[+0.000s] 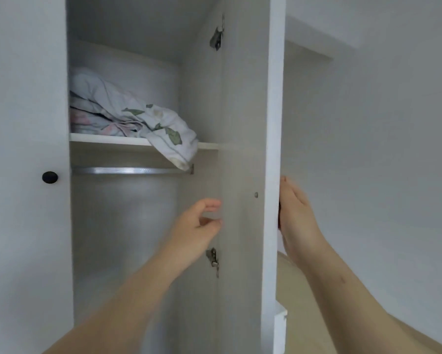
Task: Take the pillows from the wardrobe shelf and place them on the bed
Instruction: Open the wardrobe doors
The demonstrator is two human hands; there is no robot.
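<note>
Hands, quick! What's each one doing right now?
Left hand: open, holding nothing.
Right hand: against the wardrobe door, grip hidden, cannot tell.

Floral pillows (128,111) stacked on wardrobe shelf (107,140), corner overhanging edge

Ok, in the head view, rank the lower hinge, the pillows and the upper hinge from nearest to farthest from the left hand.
1. Lower hinge: just below the left hand, at the door's inner edge.
2. Pillows: up and to the left, on the shelf.
3. Upper hinge: high up, near the wardrobe top.
</note>
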